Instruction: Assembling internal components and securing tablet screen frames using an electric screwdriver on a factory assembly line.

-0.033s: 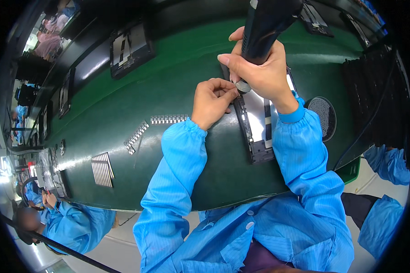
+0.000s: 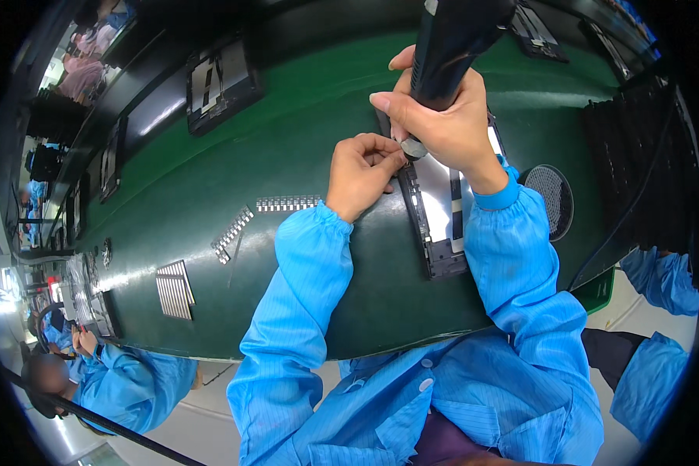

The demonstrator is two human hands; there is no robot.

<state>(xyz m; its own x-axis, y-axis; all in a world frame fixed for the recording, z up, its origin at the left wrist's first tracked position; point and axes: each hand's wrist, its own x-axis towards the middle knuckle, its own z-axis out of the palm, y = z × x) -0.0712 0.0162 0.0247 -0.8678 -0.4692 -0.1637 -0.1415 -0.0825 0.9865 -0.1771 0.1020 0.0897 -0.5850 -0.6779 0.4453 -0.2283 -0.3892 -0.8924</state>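
- Tool [image 2: 460, 48] top cut off by upper edge; its tip's partly lost btwn the fingers.
- Panel [image 2: 436, 203] lies under both hands, its R side partly hidden by R hand & forearm.
- Dark stack [image 2: 625, 147], far R of R hand: hard to make out.
- Tool: black, thick-bodied, pale nose. Panel: black frame, shiny silver middle w/ a dark strip.
- Surface [image 2: 326, 307]: smooth, green, w/ glare.
- Clip strips [image 2: 288, 203], 2 pcs, toothed, L of L hand, 1 slanted. Metal bars [image 2: 175, 290] further L & nearer the body: thin, flat, side by side.
- Mesh cup [image 2: 549, 203], R of R wrist: round, dark rim; depth unclear.
- R hand [image 2: 448, 128]: wrapped round tool, thumb along its near side.
- L hand [image 2: 363, 172]: fingers curled, thumb & index drawn close at tool nose, by panel's L edge; can't tell if they pinch a small pc.
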